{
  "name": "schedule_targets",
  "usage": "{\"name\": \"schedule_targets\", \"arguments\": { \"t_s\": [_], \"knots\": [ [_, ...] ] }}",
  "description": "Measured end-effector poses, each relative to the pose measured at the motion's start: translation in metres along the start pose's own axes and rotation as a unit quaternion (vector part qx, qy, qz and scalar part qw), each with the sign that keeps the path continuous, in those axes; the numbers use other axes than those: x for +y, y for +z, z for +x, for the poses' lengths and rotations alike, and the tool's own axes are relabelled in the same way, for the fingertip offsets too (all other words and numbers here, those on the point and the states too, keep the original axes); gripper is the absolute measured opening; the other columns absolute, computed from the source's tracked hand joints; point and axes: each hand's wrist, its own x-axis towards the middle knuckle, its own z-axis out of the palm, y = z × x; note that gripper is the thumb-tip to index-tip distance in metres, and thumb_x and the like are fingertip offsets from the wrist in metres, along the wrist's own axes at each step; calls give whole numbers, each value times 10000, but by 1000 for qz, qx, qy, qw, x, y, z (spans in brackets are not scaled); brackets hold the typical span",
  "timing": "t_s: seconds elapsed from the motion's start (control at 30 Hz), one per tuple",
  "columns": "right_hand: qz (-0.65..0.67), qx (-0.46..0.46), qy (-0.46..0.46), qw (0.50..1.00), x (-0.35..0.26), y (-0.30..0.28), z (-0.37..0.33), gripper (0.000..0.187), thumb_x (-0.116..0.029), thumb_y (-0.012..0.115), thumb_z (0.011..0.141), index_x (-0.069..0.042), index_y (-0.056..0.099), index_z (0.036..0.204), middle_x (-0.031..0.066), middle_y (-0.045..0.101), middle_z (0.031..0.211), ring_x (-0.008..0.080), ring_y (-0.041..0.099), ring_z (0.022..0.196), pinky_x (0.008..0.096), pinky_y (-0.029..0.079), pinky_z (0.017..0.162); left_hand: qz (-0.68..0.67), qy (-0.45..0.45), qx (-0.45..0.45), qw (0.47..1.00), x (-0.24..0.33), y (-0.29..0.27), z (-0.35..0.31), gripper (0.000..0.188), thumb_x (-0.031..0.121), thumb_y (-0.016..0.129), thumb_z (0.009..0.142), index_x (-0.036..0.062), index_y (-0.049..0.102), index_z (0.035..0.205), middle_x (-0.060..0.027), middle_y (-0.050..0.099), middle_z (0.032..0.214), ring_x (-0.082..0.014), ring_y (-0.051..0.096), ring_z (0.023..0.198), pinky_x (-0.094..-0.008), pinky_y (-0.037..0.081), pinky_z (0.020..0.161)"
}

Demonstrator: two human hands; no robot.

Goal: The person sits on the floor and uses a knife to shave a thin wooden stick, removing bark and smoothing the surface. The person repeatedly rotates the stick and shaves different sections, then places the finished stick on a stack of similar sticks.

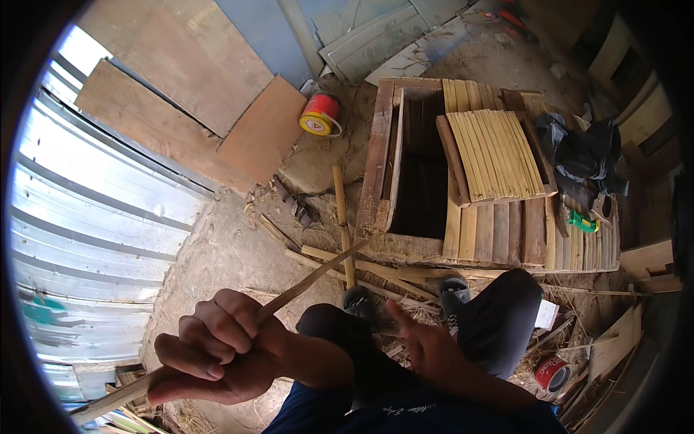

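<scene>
My left hand (224,347) is closed around a long, thin wooden strip (312,281). The strip slants from the lower left, through the fist, up to a tip near the corner of a wooden box frame (376,166). Above my lap, my right hand (426,343) has one finger stretched out and apart from the others; nothing shows in it, though its lower part is dim. Beyond my knees, the box has a dark opening on its left and a slatted top on its right. A small slatted panel (499,155) with brown side rails rests on that top.
A black plastic bag (582,148) and a green-handled tool (583,222) lie on the box's right. A red and yellow bucket (320,114) stands beyond, near leaning plywood (260,130). Corrugated metal sheeting (101,239) walls the left. A red can (552,374) lies among scraps at right.
</scene>
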Motion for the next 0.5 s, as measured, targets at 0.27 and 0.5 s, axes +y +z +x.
{"name": "schedule_targets", "arguments": {
  "t_s": [0.27,0.5],
  "knots": [
    [0,-20,118,993,-10,-8,8,713,-31,504,984,-232,296,1635,251,709,864,408,723,754,472,581,751,8,-6,11,1000,-3,10,-1,549,581,494,1053,164,420,703,58,330,524,-77,212,388,-250,182,414],
    [-19,-16,140,990,5,-4,6,664,-101,487,1026,-273,277,1631,262,670,773,438,695,701,519,566,678,25,-1,35,999,-3,12,-3,565,564,557,1036,153,426,671,57,356,516,-69,212,379,-259,160,415]
  ]
}}
